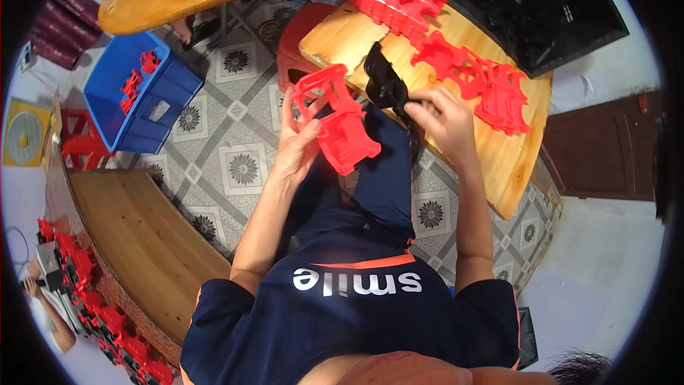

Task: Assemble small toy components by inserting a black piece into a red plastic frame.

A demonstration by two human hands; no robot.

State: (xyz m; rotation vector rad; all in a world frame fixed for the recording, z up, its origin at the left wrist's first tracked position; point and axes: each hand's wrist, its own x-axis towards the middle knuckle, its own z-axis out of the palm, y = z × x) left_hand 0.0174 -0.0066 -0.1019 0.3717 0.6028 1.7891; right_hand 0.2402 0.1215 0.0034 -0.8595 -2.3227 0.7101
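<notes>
Above my lap, my left hand [299,139] grips a red plastic frame [340,125] with open cut-outs, tilted and held by its left side. My right hand [443,117] pinches the lower end of a black plastic part [385,80], whose long flat body points up and away from me. The two parts are close together, and I cannot tell whether they touch. Beyond my right hand, several more red plastic frames [502,96] lie in a row on the wooden table [511,167]. Farther back on that table sits a stack of red frames [401,1].
A large black bin [534,11] with black parts stands at the far right. On the left is a blue crate [149,117] holding a few red pieces. A red stool [296,39] is tucked by the table. Red and black assemblies [107,314] line the lower left, near another person's arm.
</notes>
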